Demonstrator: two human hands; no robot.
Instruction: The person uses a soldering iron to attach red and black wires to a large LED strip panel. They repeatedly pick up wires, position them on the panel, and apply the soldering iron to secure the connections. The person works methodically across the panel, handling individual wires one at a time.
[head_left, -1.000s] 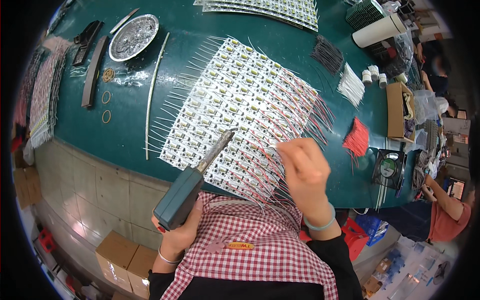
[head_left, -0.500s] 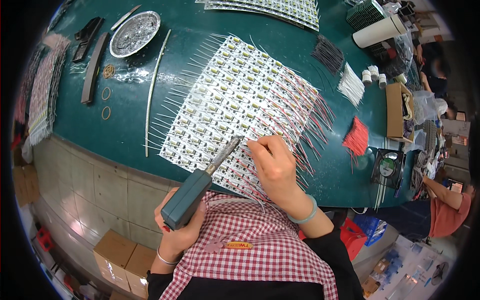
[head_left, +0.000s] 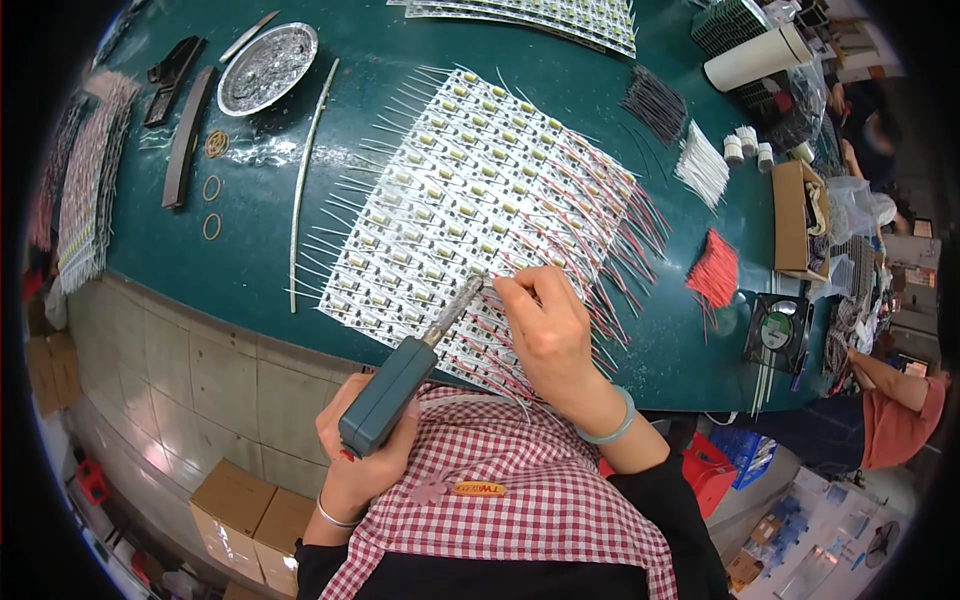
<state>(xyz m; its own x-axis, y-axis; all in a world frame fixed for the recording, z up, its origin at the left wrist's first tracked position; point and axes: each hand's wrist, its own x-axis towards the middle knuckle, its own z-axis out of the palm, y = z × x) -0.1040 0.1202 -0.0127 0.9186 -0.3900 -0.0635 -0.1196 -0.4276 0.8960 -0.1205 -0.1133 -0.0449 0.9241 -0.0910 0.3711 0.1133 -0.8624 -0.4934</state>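
My left hand (head_left: 368, 440) is wrapped round the dark green handle of a soldering iron (head_left: 388, 392), which slants up and to the right. Its tip touches or hovers just over a panel of small white circuit boards (head_left: 420, 215) on the table. Close to that tip, my right hand (head_left: 550, 335) is closed in a pinch above the panel; what lies between the fingertips is too small to make out. Red wires (head_left: 625, 235) trail off the panel's right side, and pale wires (head_left: 345, 205) stick out along its left.
Bundles of black (head_left: 655, 105), white (head_left: 703, 168) and red wires (head_left: 712, 268) lie to the right, near a solder spool (head_left: 776, 333). At the far left are a metal dish (head_left: 268, 70), rubber bands (head_left: 212, 188) and a dark bar (head_left: 190, 140). Another person (head_left: 895, 410) is at the right.
My left hand and the soldering iron's handle have shifted slightly to the right. The tip stays at nearly the same spot by my right fingertips, and the right hand has barely moved.
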